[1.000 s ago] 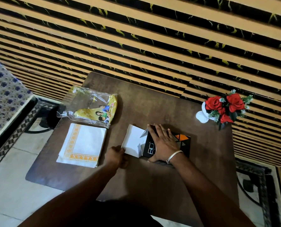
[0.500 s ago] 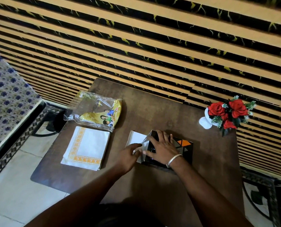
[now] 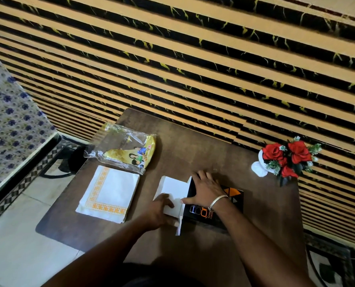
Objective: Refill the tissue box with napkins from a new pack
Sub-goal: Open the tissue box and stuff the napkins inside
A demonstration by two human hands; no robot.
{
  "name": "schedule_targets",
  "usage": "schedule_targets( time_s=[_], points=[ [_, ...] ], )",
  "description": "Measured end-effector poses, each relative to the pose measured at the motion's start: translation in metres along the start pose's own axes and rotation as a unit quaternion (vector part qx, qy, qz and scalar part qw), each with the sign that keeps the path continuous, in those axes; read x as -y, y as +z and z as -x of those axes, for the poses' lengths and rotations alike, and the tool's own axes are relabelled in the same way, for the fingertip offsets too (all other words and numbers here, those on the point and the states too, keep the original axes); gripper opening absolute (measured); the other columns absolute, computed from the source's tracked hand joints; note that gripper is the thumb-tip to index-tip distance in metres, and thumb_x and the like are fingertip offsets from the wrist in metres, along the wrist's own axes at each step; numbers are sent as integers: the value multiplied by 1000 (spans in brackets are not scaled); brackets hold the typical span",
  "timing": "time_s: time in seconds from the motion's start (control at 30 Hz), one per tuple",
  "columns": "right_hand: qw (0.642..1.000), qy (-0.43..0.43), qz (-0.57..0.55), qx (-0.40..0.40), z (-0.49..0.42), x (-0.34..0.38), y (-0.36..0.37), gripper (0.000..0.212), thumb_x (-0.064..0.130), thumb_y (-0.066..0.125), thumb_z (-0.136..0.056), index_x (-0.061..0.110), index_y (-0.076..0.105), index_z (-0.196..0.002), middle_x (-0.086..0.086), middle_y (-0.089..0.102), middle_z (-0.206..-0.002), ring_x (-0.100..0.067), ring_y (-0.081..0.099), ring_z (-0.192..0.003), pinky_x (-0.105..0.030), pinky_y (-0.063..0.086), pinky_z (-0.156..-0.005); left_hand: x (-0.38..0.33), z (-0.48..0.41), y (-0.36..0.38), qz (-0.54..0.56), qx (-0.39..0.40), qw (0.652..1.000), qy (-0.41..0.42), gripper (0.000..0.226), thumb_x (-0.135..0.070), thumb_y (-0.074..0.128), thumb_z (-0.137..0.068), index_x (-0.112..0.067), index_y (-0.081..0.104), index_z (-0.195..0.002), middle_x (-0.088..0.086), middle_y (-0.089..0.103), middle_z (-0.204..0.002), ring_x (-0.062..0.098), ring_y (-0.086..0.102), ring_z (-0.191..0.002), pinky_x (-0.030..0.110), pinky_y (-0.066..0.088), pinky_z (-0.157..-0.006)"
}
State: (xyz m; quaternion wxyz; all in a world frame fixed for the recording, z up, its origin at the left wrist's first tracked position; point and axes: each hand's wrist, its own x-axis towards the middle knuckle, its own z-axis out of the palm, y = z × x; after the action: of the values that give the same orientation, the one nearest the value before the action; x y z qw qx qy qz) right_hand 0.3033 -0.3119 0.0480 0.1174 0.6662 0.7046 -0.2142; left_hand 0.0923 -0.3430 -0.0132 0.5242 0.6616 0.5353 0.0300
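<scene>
A black tissue box with orange marks lies flat on the brown table, its left end open. A large white flap sticks out from that end. My right hand lies palm down on the box top, holding it in place, with its thumb at the open edge. My left hand has its fingers curled on the near part of the white flap. A stack of white napkins with an orange border lies to the left. Behind the stack sits the opened clear and yellow plastic pack.
A white vase of red flowers stands at the table's back right corner. A striped slatted wall runs directly behind the table. A surface covered in blue-flowered cloth stands to the left, with tiled floor below it.
My left hand has moved right from the table beside the box onto the white flap. The flap now lies flatter. My right hand has stayed on the box top.
</scene>
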Motion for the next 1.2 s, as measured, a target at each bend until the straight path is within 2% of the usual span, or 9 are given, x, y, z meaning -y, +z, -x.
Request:
schedule_targets(
  time_s=[0.17, 0.43, 0.57, 0.63, 0.73, 0.8, 0.87, 0.97, 1.2],
  points=[
    [1000, -2, -14, 6, 0, -4, -4, 122, 84, 64, -52, 16, 27, -147, -3, 7, -160, -32, 13, -146, -50, 26, -116, -9, 2, 7, -2, -9, 1000, -16, 121, -72, 78, -48, -15, 39, -147, -5, 21, -159, 18, 29, -143, 29, 31, -113],
    [996, -29, 65, 50, 24, -1, 17, 162, 89, 65, -33, 19, -22, -150, -15, -3, -162, -36, 0, -150, -61, 3, -118, -6, -3, 6, -65, 1, 998, -11, 152, -98, 44, -29, -10, 30, -153, -1, 9, -164, 20, 13, -151, 32, 20, -120],
    [996, -22, 75, 47, 21, 5, 20, 157, 80, 71, -40, 17, -22, -150, -16, 2, -160, -40, 6, -147, -63, 9, -116, -7, -5, -1, -87, 21, 996, -24, 142, -90, 56, -35, -16, 30, -153, 0, 13, -164, 21, 16, -150, 36, 21, -122],
    [996, -20, 74, 41, 21, 6, 20, 155, 77, 71, -41, 17, -21, -150, -16, 6, -159, -40, 9, -146, -63, 11, -115, -5, -2, -11, -79, -18, 997, 10, 112, -74, 74, -56, -22, 39, -148, 0, 28, -159, 22, 31, -144, 37, 31, -117],
    [997, -22, 74, 33, 21, 6, 22, 153, 75, 72, -41, 18, -19, -151, -16, 7, -158, -41, 10, -145, -63, 11, -115, 2, 16, -42, -22, -219, 973, 69, 58, -50, 67, -84, -23, 51, -134, -9, 50, -134, 14, 54, -120, 30, 47, -99],
    [996, -26, 72, 34, 20, 7, 22, 152, 77, 70, -42, 19, -19, -150, -16, 7, -159, -41, 9, -146, -62, 10, -116, 18, 31, -71, -37, -372, 927, 24, 50, -38, 65, -89, -18, 51, -133, -6, 52, -128, 16, 53, -115, 34, 44, -97],
    [997, -23, 73, 30, 20, 3, 21, 152, 78, 69, -41, 19, -19, -150, -15, 7, -159, -41, 8, -146, -62, 10, -116, 47, 32, -99, -67, -435, 894, -78, 63, -29, 70, -84, -7, 45, -138, 16, 51, -136, 36, 49, -122, 45, 42, -100],
    [997, -17, 70, 27, 19, 0, 21, 153, 76, 69, -39, 19, -19, -150, -15, 9, -157, -41, 9, -145, -61, 13, -115, 88, 36, -130, -45, -368, 891, -263, 91, -32, 74, -77, -1, 27, -148, 32, 36, -145, 47, 36, -132, 51, 31, -109],
    [997, -24, 66, 25, 19, 3, 23, 152, 75, 71, -41, 20, -21, -150, -15, 7, -158, -40, 7, -146, -61, 10, -116, 104, 42, -143, 50, -277, 918, -279, 62, -26, 78, -77, -4, 58, -131, 20, 64, -123, 33, 63, -102, 34, 50, -77]
  ],
)
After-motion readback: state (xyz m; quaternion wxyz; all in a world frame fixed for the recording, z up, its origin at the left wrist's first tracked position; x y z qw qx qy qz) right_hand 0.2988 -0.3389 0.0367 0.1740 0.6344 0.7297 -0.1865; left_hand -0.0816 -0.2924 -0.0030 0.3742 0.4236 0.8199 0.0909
